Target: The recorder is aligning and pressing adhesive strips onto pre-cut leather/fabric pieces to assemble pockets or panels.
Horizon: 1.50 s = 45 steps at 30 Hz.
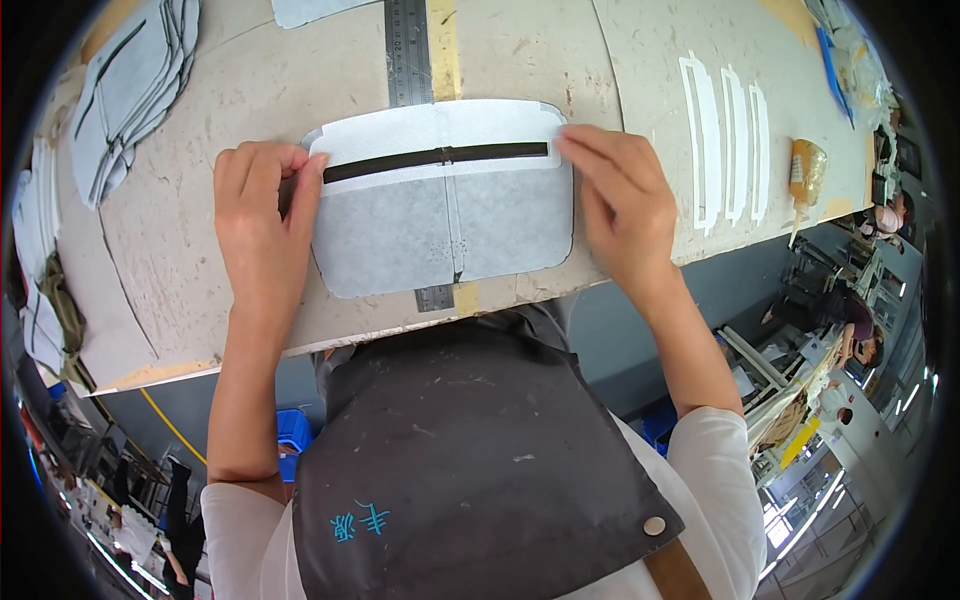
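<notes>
A light grey rounded panel (385, 240) lies flat in front of me. Across its upper part runs a white backing strip (390, 132) with a long, narrow black slot (500, 153) in it. My left hand (258, 205) pinches the upper left edge of the panel between thumb and fingers. At the opposite upper corner, my right hand (628, 200) has its fingertips closed on the edge of the strip and panel; its thumb is partly hidden. A dark ruler (407, 60) and a yellow tape strip (444, 50) pass beneath the panel.
Several white slotted strips (706, 150) lie to the right, beside an amber glue bottle (805, 172). Stacked grey panels (135, 85) rest at the far left. A blue tool (834, 75) and clear plastic (868, 75) sit at the far right. The table edge (350, 343) is close to me.
</notes>
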Motion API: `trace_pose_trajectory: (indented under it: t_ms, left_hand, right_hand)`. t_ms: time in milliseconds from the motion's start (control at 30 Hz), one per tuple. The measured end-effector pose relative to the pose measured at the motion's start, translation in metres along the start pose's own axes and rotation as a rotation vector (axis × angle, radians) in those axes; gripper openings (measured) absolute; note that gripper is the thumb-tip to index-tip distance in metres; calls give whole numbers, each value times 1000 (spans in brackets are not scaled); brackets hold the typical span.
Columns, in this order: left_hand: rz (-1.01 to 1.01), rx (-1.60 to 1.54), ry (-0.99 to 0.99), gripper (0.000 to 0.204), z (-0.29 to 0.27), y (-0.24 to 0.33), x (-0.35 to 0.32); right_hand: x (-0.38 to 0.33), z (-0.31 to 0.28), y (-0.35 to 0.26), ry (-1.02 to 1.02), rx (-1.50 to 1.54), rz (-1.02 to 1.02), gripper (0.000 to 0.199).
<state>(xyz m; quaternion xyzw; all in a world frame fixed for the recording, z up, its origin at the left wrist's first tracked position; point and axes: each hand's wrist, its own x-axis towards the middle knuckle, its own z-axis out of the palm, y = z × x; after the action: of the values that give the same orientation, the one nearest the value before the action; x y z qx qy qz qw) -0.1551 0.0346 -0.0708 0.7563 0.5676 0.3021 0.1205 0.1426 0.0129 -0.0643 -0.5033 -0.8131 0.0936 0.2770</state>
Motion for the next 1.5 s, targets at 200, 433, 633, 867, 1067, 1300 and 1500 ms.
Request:
trace_pose_trajectory:
  t_ms: [200, 433, 633, 867, 1067, 1300, 1500]
  left_hand:
    - [14, 14, -2, 13, 1, -1, 0]
    - [28, 19, 8, 14, 2, -6, -2]
    - [-300, 26, 85, 15, -2, 2, -6]
    - [263, 40, -1, 28, -12, -10, -23]
    - [272, 178, -122, 35, -22, -9, -29]
    - [174, 228, -193, 43, -23, -6, -39]
    - [95, 286, -165, 40, -16, 5, -47]
  right_hand:
    - [-10, 7, -4, -66, -132, -57, 42]
    - [-5, -5, -20, -263, -382, -207, 36]
    - [-6, -2, -25, -331, -448, -213, 47]
    - [-5, -9, -20, -324, -493, -252, 34]
    - [-6, -8, -14, -314, -484, -239, 38]
    - [-10, -3, -5, -209, -329, -175, 45]
    - [-12, -3, -4, -155, -256, -111, 47]
